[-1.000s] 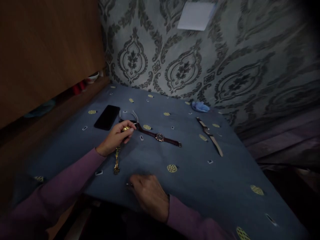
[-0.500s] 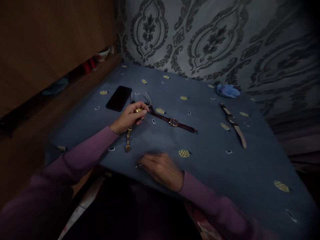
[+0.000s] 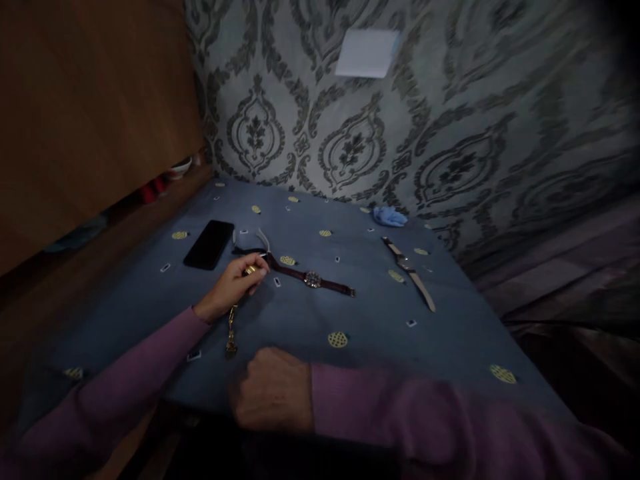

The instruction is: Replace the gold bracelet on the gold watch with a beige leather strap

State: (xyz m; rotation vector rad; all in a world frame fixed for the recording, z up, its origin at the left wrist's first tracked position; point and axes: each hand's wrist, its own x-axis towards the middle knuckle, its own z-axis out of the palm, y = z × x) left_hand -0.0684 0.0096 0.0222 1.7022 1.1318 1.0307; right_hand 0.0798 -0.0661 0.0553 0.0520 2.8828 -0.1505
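Note:
My left hand [image 3: 233,285] hovers low over the blue tablecloth, thumb and fingers pinched on a gold-coloured metal piece [image 3: 251,269]. From below this hand a gold link watch band [image 3: 231,331] trails down onto the cloth; whether it joins the held piece is hidden. Just beyond the fingertips lies a watch with a dark brown strap [image 3: 313,279]. Behind the hand is a dark item with pale curved ends [image 3: 263,237], partly covered. My right hand [image 3: 274,390] is curled at the table's near edge, slightly blurred, its fingertips and anything in them out of sight.
A black phone [image 3: 209,245] rests left of the watches. Toward the right lie another watch with a pale strap [image 3: 409,268] and a crumpled blue cloth or bag [image 3: 389,216]. A patterned wall [image 3: 350,140] stands behind the table, a wooden panel [image 3: 95,120] at left.
My view has tilted up and right, so the table sits lower and further left. My right hand has turned; the thin metal tips earlier showing at its fingers are hidden. My left hand keeps its pinch.

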